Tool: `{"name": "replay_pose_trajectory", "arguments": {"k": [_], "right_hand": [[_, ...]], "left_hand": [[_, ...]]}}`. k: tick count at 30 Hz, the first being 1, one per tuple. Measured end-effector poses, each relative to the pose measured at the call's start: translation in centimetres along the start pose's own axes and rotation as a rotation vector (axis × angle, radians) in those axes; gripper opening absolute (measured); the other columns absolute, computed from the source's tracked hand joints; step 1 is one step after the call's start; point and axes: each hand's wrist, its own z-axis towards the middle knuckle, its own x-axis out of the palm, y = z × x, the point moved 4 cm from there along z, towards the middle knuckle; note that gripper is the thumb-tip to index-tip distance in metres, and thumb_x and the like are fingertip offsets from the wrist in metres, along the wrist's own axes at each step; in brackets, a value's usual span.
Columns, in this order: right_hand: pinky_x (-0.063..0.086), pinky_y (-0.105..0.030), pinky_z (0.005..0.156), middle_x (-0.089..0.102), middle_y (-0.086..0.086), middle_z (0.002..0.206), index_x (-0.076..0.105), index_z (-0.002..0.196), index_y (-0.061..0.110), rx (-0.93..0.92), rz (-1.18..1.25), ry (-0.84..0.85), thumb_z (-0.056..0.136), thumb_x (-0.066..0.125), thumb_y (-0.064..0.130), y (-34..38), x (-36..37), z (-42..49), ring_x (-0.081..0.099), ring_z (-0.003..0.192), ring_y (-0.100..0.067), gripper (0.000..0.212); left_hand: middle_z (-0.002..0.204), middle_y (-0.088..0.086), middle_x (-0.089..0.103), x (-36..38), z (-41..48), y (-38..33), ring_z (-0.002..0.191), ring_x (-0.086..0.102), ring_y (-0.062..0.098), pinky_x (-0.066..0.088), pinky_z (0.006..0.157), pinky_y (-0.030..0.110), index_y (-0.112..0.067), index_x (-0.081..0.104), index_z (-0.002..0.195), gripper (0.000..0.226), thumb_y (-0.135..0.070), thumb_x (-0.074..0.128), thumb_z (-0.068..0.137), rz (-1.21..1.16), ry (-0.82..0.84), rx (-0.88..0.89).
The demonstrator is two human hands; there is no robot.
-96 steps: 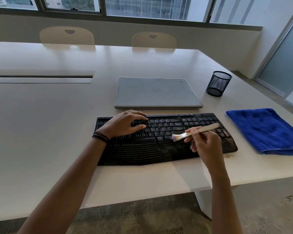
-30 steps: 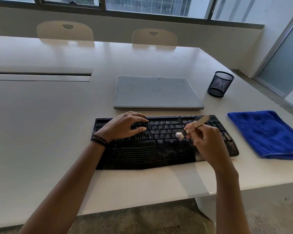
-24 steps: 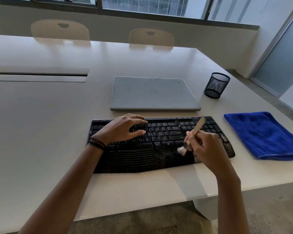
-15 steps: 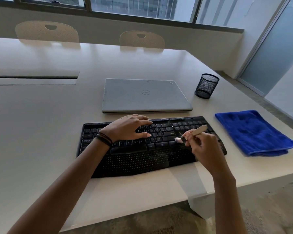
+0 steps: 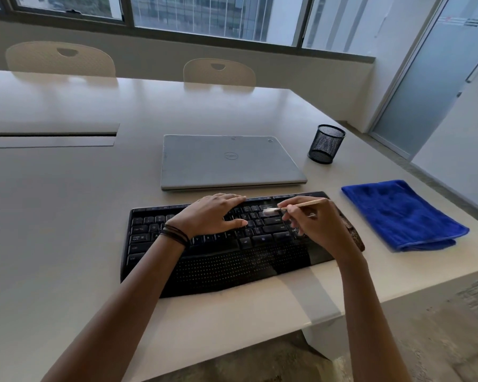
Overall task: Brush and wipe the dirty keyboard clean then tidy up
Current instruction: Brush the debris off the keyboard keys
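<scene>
Head view: table (image 5: 66,202) carrying everything below.
Laptop (image 5: 229,161): closed, just behind the keyboard.
Keyboard (image 5: 218,263): black, at the near edge, grime on its right end.
Cloth (image 5: 403,216): blue, folded, right of the keyboard, apart from it.
Left hand (image 5: 210,216): fingers straight, flat on the middle keys.
Right hand (image 5: 320,227): curled, pinching the brush handle over the right keys.
Cup (image 5: 326,144): mesh, right of the laptop.
Brush (image 5: 301,204): bristles on the upper key rows, handle pointing right.
</scene>
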Motion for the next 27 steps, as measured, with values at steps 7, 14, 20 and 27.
{"name": "replay_pose_trajectory", "arguments": {"k": [7,14,20,27], "right_hand": [[0.051,-0.033,0.048,0.066,-0.002,0.062,0.069,0.075,0.021,0.066,0.021,0.000,0.085,0.056,-0.002,-0.8,0.5,-0.3,0.060,0.051,-0.016,0.028],[0.050,-0.020,0.047,0.067,-0.001,0.067,0.067,0.081,0.020,0.093,-0.029,-0.131,0.088,0.056,0.005,-1.8,-1.3,0.8,0.061,0.051,-0.007,0.020],[0.048,-0.015,0.049,0.067,0.005,0.071,0.069,0.094,0.014,0.102,-0.080,-0.083,0.091,0.055,0.012,-2.4,0.5,2.6,0.061,0.057,-0.001,0.015],[0.048,-0.036,0.050,0.064,0.000,0.060,0.071,0.083,0.011,0.034,-0.183,-0.037,0.088,0.056,0.007,-2.0,-0.2,0.6,0.059,0.053,-0.027,0.017]], "left_hand": [[0.151,-0.001,0.033,0.0,-0.1,0.0,0.137,0.032,0.014,0.027,0.113,0.034,-0.019,0.030,0.146,0.067,-0.055,0.045,0.090,-0.023,-0.007,0.004],[0.151,-0.001,0.033,0.0,-0.1,-0.1,0.137,0.033,0.015,0.028,0.113,0.034,-0.021,0.032,0.145,0.065,-0.055,0.045,0.090,-0.028,-0.006,-0.003],[0.150,-0.002,0.034,0.1,-0.2,0.0,0.137,0.033,0.014,0.028,0.112,0.035,-0.023,0.034,0.143,0.063,-0.054,0.045,0.090,-0.041,-0.017,0.001],[0.150,-0.001,0.034,0.2,-0.3,0.0,0.136,0.035,0.015,0.029,0.112,0.034,-0.023,0.036,0.143,0.061,-0.053,0.045,0.091,-0.041,-0.027,0.004]]}}
